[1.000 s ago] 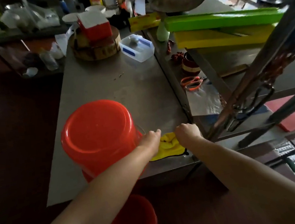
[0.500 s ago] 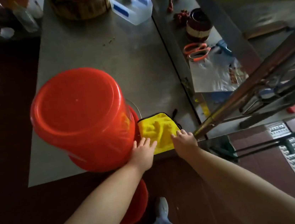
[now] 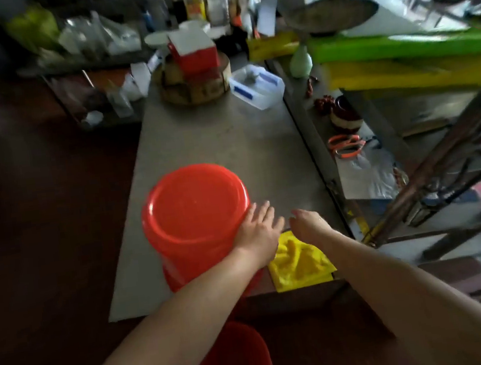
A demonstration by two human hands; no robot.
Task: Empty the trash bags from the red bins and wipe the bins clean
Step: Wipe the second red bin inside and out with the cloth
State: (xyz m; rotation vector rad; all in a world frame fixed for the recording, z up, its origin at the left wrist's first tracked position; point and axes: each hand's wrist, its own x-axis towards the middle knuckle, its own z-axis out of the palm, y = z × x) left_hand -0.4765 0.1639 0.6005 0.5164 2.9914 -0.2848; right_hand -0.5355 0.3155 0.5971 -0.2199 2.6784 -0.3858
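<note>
Upturned red bin (image 3: pixel 196 215): smooth, glossy plastic, round, with the flat base facing up and a shallow raised ring near its edge. It stands mouth-down on the near left part of the steel table (image 3: pixel 222 142).

Yellow cloth (image 3: pixel 299 261): soft, rumpled, roughly square. It lies flat at the table's near edge, just right of the bin, with one corner hanging slightly over.

Second red bin (image 3: pixel 234 362): the same plastic, on the floor below and nearer than the upturned bin, in shadow.

Left hand (image 3: pixel 258 230): palm down, fingers straight and slightly spread, thumb side against the upturned bin's right wall just under the base rim. It grips nothing. The forearm crosses the bin's near side.

Right hand (image 3: pixel 309 222): right of the bin and apart from the left hand, over the cloth's far edge. The fingers bend loosely downward and hold nothing. Whether the fingertips touch the table cannot be told, as the hand is blurred.

Table: dull grey brushed metal, long and narrow. Beyond the bin stand a round wooden block (image 3: pixel 195 81) carrying a red-and-white box (image 3: pixel 194 51), and a clear plastic tub (image 3: pixel 256 88). Right of the bin, on a lower shelf, lie orange-handled scissors (image 3: pixel 345 145).

Room: dim, with a dark floor and cluttered shelves at the far end.
</note>
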